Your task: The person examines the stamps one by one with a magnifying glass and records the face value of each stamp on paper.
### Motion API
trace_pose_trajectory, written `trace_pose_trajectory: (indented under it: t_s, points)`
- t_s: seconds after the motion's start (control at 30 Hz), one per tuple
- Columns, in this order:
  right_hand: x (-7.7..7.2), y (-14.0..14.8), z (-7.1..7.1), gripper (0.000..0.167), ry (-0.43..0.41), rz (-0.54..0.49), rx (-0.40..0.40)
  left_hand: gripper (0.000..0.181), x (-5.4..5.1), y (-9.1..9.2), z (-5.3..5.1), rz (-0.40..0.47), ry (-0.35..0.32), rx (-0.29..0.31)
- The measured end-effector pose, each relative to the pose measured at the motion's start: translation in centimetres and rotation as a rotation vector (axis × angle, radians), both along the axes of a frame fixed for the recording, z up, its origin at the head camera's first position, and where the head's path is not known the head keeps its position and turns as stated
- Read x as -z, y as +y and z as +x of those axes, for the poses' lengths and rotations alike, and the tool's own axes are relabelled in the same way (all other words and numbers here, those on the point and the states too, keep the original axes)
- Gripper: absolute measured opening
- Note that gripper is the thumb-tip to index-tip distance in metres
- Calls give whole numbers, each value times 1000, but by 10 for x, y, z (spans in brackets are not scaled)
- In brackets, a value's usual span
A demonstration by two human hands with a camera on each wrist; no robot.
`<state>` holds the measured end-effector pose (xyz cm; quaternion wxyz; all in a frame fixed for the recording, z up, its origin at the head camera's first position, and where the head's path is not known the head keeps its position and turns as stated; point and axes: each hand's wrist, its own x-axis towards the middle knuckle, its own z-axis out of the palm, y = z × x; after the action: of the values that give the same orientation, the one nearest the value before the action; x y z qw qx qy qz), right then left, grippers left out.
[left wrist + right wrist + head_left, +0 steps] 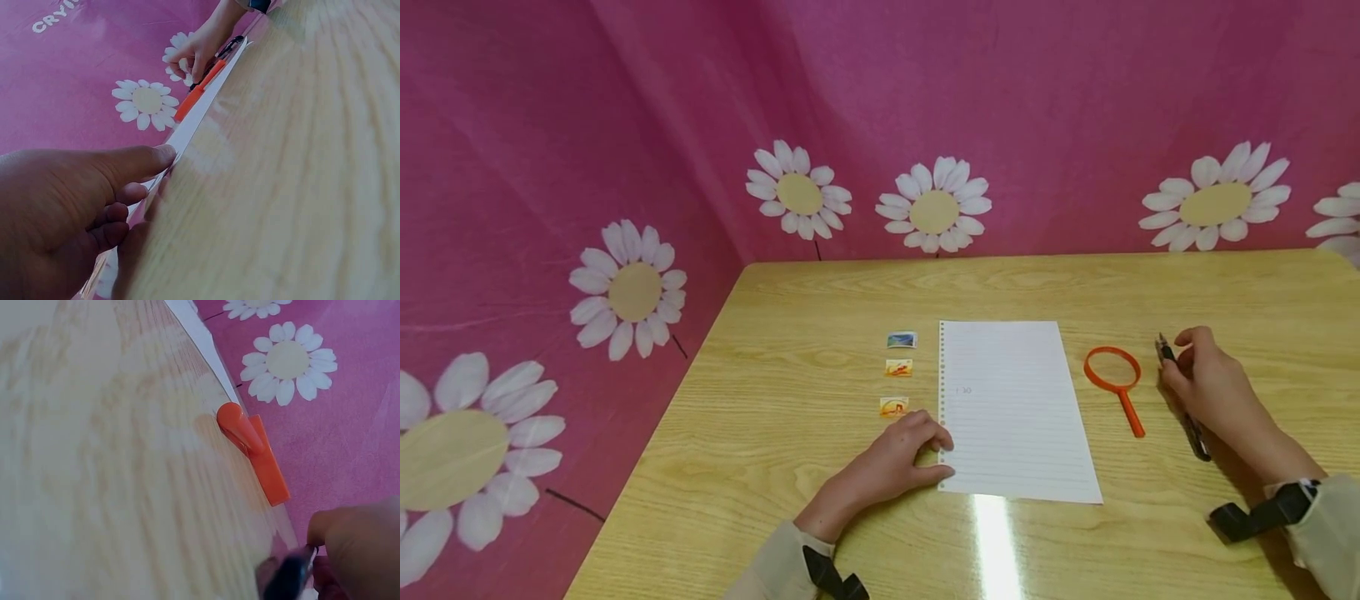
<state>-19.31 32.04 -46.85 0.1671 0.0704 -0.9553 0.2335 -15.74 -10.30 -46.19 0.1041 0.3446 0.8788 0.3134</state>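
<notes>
Paper [1009, 400] on table [760, 400]; stamps [898, 367] in column left of it, magnifying glass [1123, 393] right, pen [1166, 351] farther right

Wkspc: wood tbl [790, 375], floral cloth [1037, 108]

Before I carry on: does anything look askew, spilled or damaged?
Nothing stands out. The bright streak on the table below the paper in the head view looks like reflected light, not a spill. The paper shows no tears, the three small pictures line up roughly beside it, and the orange magnifying glass looks whole.
</notes>
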Motion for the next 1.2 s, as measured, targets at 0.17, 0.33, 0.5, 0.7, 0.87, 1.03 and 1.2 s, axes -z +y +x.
trace_pose_trajectory:
  t_s: [0.17, 0.33, 0.5, 0.7, 0.87, 1.03, 1.2]
  points:
    - [1, 0, 0, 34, 91, 105, -50, 24, 0, 0, 0, -4, 3, -1]
    - [2, 0, 0, 25, 122, 131, -72, 24, 0, 0, 0, -1, -2, -2]
    - [0, 5, 4, 19, 100, 148, -94, 24, 0, 0, 0, 6, -4, 3]
    - [-4, 14, 9, 28, 88, 171, -114, 24, 1, 0, 0, 10, 10, 8]
    - [0, 21, 10, 41, 178, 205, -141, 24, 1, 0, -1, 10, 13, 7]
    - [3, 29, 12, 48, 256, 190, -130, 24, -1, 0, -1, 12, 6, 7]
    - [3, 29, 18, 39, 183, 18, -77, 23, -1, 0, 0, 13, -11, 5]
